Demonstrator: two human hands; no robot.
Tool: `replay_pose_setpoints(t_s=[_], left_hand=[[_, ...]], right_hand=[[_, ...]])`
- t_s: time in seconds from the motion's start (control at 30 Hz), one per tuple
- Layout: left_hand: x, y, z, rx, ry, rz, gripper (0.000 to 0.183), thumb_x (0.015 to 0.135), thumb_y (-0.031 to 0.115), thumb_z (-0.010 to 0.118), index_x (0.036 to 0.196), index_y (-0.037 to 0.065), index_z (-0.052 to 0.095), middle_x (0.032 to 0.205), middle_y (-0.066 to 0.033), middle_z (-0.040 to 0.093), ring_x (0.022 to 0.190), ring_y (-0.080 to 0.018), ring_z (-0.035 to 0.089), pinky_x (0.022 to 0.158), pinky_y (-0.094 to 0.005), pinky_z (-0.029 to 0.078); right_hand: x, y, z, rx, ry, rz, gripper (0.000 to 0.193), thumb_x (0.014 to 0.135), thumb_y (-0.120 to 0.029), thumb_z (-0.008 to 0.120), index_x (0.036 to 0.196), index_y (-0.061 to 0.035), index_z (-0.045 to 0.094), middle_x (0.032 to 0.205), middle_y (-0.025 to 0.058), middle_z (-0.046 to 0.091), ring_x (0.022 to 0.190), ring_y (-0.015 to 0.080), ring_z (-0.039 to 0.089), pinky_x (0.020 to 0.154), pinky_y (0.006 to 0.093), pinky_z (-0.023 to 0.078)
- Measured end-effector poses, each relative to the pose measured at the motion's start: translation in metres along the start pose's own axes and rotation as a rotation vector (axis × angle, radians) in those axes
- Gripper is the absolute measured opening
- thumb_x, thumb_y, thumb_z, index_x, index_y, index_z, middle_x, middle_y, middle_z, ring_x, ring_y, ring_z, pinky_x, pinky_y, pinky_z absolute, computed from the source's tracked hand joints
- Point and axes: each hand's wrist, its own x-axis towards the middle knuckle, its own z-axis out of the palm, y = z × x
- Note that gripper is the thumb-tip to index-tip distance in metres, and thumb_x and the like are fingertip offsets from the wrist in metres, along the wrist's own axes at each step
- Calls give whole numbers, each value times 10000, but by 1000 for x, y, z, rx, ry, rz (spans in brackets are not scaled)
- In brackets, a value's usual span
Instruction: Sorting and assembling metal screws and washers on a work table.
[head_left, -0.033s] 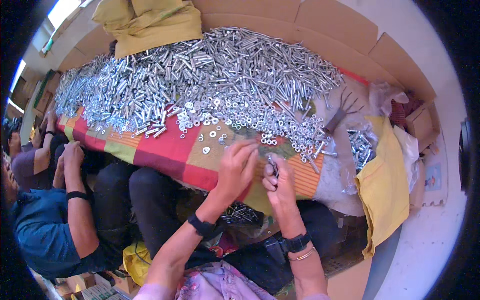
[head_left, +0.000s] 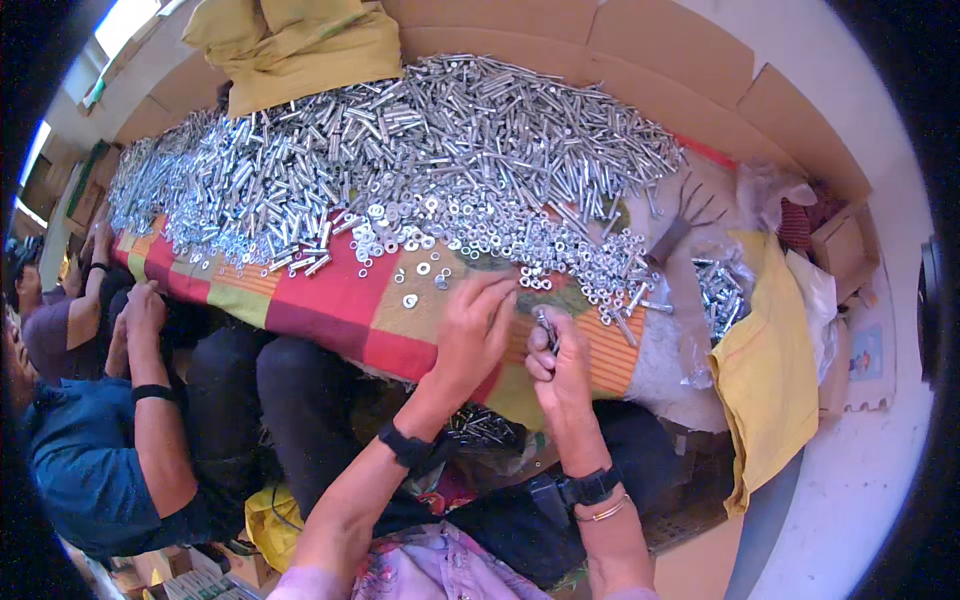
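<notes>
Centrally, the right hand [head_left: 566,362] curls around a shiny metal piece [head_left: 544,322]; just left of it, the left hand [head_left: 470,328] bunches its fingertips, whether on anything I cannot tell. Smooth cylindrical fasteners [head_left: 450,120] heap across the upper frame, above ring-like nuts [head_left: 492,234] on checked cloth [head_left: 325,300].

Before us spreads a work surface draped in a red, tan, green and orange-striped checked cloth [head_left: 325,300]; we take its middle as the clock's centre, twelve farthest from us. From nine round to two, we have a long heap of silver metal rods and bolts [head_left: 440,120]. Flat round silver metal washers [head_left: 405,228] scatter around the centre, and small silver metal hex nuts [head_left: 610,270] cluster towards four. At three, we see a dark, claw-tined hand tool [head_left: 668,243] beside a clear plastic bag of silver fasteners [head_left: 722,295].
</notes>
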Motion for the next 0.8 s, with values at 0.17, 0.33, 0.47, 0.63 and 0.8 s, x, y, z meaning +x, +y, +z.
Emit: replay_pose_setpoints(t_s=[0.17,0.33,0.47,0.63,0.8], left_hand=[[14,-12,25,430,-62,166,138,786,113,600,899,34,607,980,-96,587,939,-261,544,845,-385,394],[19,-10,22,374,-96,124,93,775,118,600,832,45,592,966,-79,593,910,-257,539,832,-390,377],[5,8,8,-86,-67,-32,95,778,46,589,861,-1,588,920,-130,602,887,-296,574,801,-377,429],[-12,20,-8,-174,-65,-158,100,797,34,582,887,-11,585,893,-135,609,866,-248,591,773,-325,452],[-18,17,-19,-233,-96,-270,191,804,62,599,978,-17,596,894,-117,610,867,-199,589,768,-310,457]], right_hand=[[0,-4,2,34,30,-58,151,839,-235,577,906,-102,553,615,-24,469,390,24,308,316,159,208],[-2,-8,2,70,23,-76,152,842,-234,570,916,-101,559,601,-14,494,382,28,332,308,167,216],[0,-8,2,44,39,-65,157,851,-232,550,923,-92,556,602,-23,483,381,17,326,299,154,216],[-1,0,6,-98,-76,-50,155,858,-224,543,922,-84,554,626,-39,447,384,13,297,309,154,206],[1,4,5,13,-186,107,121,856,-196,533,849,-82,570,570,-34,448,386,6,325,304,153,208]])
